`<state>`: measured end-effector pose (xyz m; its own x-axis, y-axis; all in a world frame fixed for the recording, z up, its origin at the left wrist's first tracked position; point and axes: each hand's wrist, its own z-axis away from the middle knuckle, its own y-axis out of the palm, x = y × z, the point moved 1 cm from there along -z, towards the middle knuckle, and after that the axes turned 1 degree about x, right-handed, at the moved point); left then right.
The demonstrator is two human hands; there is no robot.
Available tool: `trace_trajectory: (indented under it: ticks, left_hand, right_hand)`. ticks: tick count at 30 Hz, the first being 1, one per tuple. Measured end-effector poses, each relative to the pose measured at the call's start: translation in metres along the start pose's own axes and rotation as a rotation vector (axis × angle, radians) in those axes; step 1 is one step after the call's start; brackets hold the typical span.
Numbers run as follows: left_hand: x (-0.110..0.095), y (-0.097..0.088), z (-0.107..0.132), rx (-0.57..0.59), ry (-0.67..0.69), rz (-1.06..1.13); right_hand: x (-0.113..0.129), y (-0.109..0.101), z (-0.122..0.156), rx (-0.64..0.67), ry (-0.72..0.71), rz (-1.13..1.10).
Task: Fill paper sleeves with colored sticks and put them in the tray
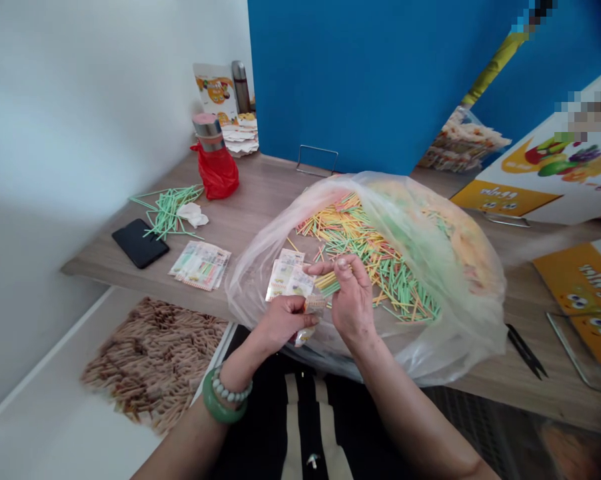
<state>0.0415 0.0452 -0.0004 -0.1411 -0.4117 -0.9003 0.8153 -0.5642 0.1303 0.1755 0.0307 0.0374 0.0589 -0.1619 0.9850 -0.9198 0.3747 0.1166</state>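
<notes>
My left hand (280, 325) is closed on a small printed plastic packet (314, 307) near the table's front edge. Close beside it, my right hand (353, 300) pinches a small bundle of yellow and green sticks (326, 283), with the index finger stretched to the left. Both hands are over the mouth of a large clear plastic bag (460, 280), which holds loose thin sticks (370, 247) in green, yellow and red. Several flat printed packets (286, 273) lie just beyond my left hand, on the bag's edge.
Left on the table are a stack of packets (200, 265), a black phone (140, 243), green straws (170, 210) and a red bag (217, 173) holding a jar. Black tweezers (526, 351) lie right. A white bin (130, 427) with many filled packets stands below left; a blue panel (350, 80) rises behind.
</notes>
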Motion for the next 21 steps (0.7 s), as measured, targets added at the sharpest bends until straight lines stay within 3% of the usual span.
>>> trace_trajectory:
  ticks: [9, 16, 21]
  left_hand:
    - [0.010, -0.003, -0.001, 0.000, -0.017, 0.105]
    - [0.008, -0.002, -0.003, -0.051, 0.004, 0.012]
    - [0.004, 0.000, 0.000, -0.062, 0.066, -0.013]
  right_hand:
    - [-0.007, -0.002, 0.009, 0.080, 0.026, 0.032]
    - [-0.001, -0.011, 0.008, 0.100, 0.013, 0.031]
    - [-0.013, -0.015, 0.008, 0.152, 0.122, 0.148]
